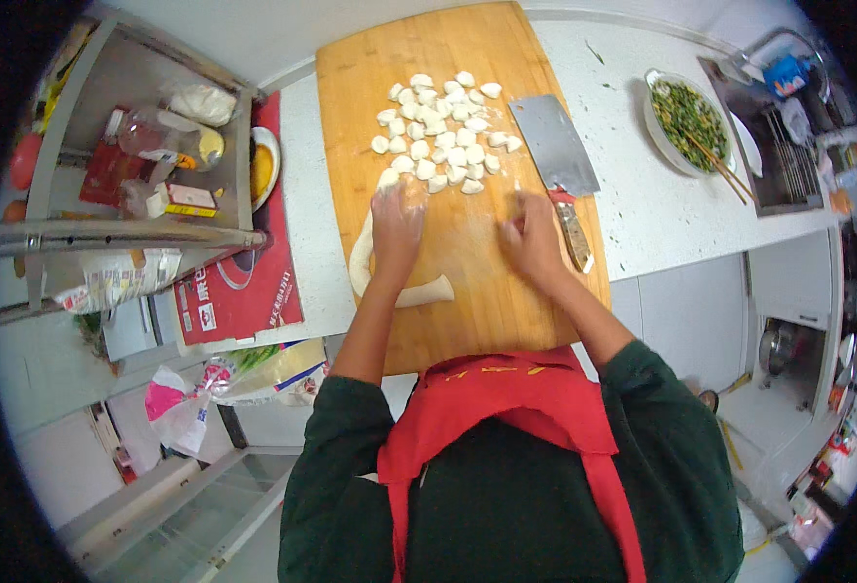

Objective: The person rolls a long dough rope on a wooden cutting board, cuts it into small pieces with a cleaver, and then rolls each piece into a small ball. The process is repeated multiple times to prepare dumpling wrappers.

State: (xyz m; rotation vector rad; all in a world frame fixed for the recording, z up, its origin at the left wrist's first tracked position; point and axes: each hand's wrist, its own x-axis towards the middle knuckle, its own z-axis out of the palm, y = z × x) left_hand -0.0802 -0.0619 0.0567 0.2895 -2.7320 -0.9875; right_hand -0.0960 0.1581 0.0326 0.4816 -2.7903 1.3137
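A long rope of white dough (428, 291) bends in a U along the left side of the wooden cutting board (472, 321). My left hand (397, 218) grips its far end, with a white tip showing beyond the fingers. Many small cut dough pieces (439, 138) lie scattered over the upper middle of the board, dusted with flour. My right hand (530, 233) is over the board's right side, blurred, its fingers curled; whether anything is in them is hidden. Just right of it rests a cleaver (556, 146), its patterned handle (574, 233) towards me.
On the white counter (603, 131), a bowl of chopped greens (691, 124) with chopsticks (720, 167) stands near the sink (785, 160). To the left are a metal shelf rack (144, 237) holding bottles and packets, a red box panel (253, 284), and a bowl with yellow contents (264, 167).
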